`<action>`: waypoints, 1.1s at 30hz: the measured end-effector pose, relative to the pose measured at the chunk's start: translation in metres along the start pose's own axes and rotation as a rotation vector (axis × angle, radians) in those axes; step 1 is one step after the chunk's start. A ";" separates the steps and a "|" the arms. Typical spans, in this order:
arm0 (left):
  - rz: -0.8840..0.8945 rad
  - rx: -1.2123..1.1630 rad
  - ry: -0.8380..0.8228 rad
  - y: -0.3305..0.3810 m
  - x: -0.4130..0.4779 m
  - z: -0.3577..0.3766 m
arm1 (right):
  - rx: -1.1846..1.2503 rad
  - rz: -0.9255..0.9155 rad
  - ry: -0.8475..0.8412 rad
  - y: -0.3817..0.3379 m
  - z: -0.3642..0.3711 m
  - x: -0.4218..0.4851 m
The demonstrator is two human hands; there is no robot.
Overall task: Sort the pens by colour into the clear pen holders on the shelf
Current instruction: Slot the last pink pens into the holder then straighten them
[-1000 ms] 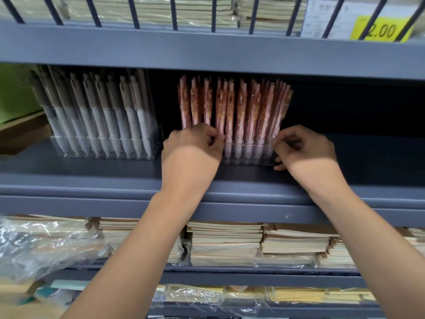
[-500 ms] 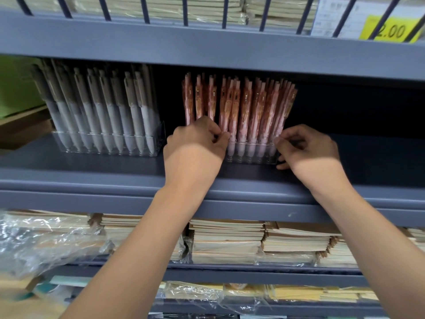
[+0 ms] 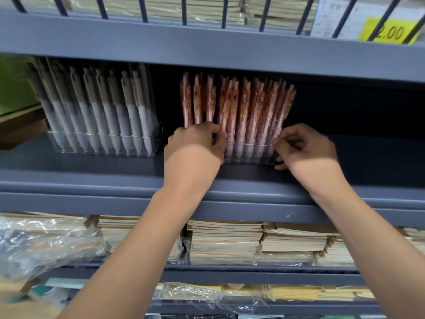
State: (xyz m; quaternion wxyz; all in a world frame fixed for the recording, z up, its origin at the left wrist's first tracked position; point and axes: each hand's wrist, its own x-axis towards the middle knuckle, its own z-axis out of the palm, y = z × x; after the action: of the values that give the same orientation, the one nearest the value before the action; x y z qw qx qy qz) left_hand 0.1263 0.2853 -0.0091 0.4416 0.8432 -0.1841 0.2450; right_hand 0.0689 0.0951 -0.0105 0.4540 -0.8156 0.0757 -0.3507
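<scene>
Pens (image 3: 243, 111) between left fingers (image 3: 221, 136) and right fingers (image 3: 282, 137)

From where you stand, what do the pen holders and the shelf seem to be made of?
The pen holders look like clear, glossy plastic, maybe acrylic: pens show through their walls. The shelf seems matte grey painted metal, by its thin folded edge.

Light falls from overhead and in front, so the upper shelf (image 3: 207, 49) throws a hard shadow line across the left hand (image 3: 195, 146) and right hand (image 3: 305, 148): knuckles dim, wrists bright. Behind the pink pens (image 3: 236, 107) and their clear holder (image 3: 250, 155) the recess goes nearly black. Plastic wrap (image 3: 46, 245) at lower left glares white. Shelf lines bow towards the edges, and the lower left corner and the yellow price tag (image 3: 388, 31) are smeared soft.
</scene>
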 end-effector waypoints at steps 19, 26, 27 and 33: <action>0.029 -0.064 0.084 -0.003 -0.003 0.002 | 0.017 0.039 0.021 0.004 0.002 0.002; -0.008 -0.114 0.079 -0.002 -0.002 0.003 | 0.009 0.038 0.034 0.004 0.002 0.002; -0.012 -0.122 0.079 -0.002 -0.002 0.002 | 0.008 0.039 0.034 0.004 0.002 0.002; -0.036 -0.220 0.087 0.002 -0.004 0.001 | 0.009 0.047 0.031 0.006 0.002 0.003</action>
State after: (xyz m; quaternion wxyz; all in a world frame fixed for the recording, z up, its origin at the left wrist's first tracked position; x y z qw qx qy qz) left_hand 0.1224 0.2839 -0.0108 0.5431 0.7816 -0.1756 0.2517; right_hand 0.0728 0.0920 -0.0142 0.4646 -0.8060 0.1004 -0.3526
